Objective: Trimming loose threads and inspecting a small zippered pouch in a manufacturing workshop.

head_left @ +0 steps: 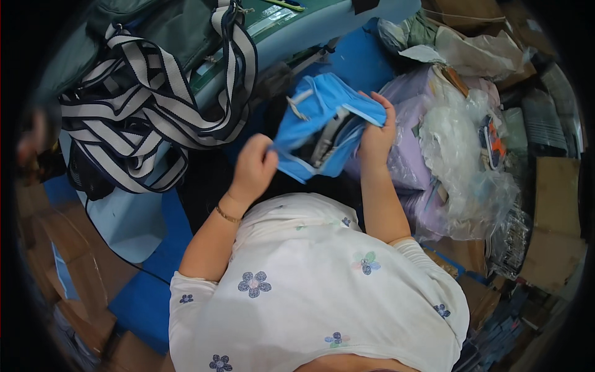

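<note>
A bright blue fabric pouch (291, 133) is stretched between my two hands above my lap. Its mouth gapes toward me and shows a dark inside with a grey-and-black strap-like piece (323, 147); what that piece is I cannot make out. At the pouch's left corner, my left hand (255, 164) is closed in a pinch on the edge. My right hand (378, 133) grips the opposite edge, thumb at the rim and fingers partly hidden behind the cloth. A small whitish loop (300, 104) sticks out from the pouch's upper left side.
Black-and-white striped webbing (142, 102) lies heaped over the table (310, 25) at upper left, beside dark green fabric (167, 37). Lilac goods in clear plastic (455, 149) are piled close to my right arm. Cardboard boxes (551, 217) stand right, others (80, 266) left.
</note>
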`<state>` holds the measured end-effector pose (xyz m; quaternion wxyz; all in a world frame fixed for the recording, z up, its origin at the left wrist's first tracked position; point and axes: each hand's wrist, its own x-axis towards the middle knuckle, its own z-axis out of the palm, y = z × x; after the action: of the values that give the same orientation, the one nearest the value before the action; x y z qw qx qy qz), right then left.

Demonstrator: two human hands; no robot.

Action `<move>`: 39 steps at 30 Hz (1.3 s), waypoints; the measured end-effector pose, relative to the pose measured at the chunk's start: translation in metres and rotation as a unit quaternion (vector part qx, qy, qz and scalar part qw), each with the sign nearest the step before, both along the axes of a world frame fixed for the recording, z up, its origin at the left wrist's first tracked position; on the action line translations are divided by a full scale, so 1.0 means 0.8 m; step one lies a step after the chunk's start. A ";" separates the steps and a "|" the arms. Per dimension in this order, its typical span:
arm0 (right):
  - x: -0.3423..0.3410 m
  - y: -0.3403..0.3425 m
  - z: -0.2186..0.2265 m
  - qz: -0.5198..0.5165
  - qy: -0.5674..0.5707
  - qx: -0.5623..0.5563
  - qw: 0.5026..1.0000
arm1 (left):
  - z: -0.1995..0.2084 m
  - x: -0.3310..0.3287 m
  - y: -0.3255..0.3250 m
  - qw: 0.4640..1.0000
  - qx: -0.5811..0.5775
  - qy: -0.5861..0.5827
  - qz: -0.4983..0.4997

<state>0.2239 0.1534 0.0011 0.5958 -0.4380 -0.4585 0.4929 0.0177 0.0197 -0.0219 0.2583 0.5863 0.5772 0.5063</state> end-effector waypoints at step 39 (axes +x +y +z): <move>-0.001 -0.101 0.012 0.137 -0.311 0.331 0.880 | 0.071 0.030 -0.011 0.929 0.147 0.333 0.065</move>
<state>0.2233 0.0730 0.0109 0.4595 -0.2787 -0.8121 0.2275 0.0415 0.0106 0.0349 -0.0718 0.7136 0.5860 0.3771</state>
